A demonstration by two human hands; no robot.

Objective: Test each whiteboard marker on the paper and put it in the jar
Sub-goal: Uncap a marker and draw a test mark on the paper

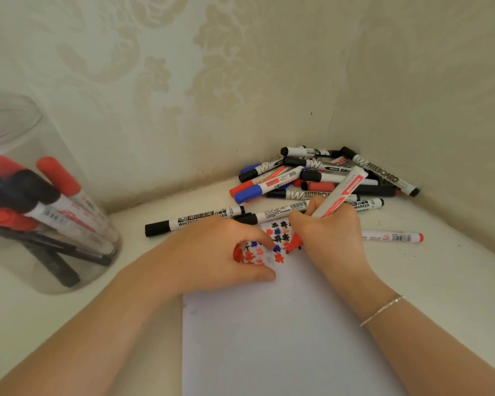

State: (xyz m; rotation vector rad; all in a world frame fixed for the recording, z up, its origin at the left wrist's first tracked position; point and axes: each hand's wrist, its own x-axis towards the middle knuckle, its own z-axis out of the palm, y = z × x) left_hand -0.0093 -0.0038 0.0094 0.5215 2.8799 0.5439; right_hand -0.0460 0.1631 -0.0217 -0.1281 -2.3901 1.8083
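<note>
White paper (283, 332) runs toward six o'clock; it bears the red, blue and black test marks at its far end. The jar (40, 195), partly filled, stands at nine o'clock, the untested pile (326, 175) at one o'clock. Best to keep the sheet pinned and make one short, light stroke on bare paper. The left hand (212, 252) presses the sheet, curled around what looks like a red cap (238, 254). The right hand (326, 230) grips the red marker (340, 195), tip down.

White tabletop (155, 284) with paper (283, 338), jar (69, 224), markers (326, 178).
</note>
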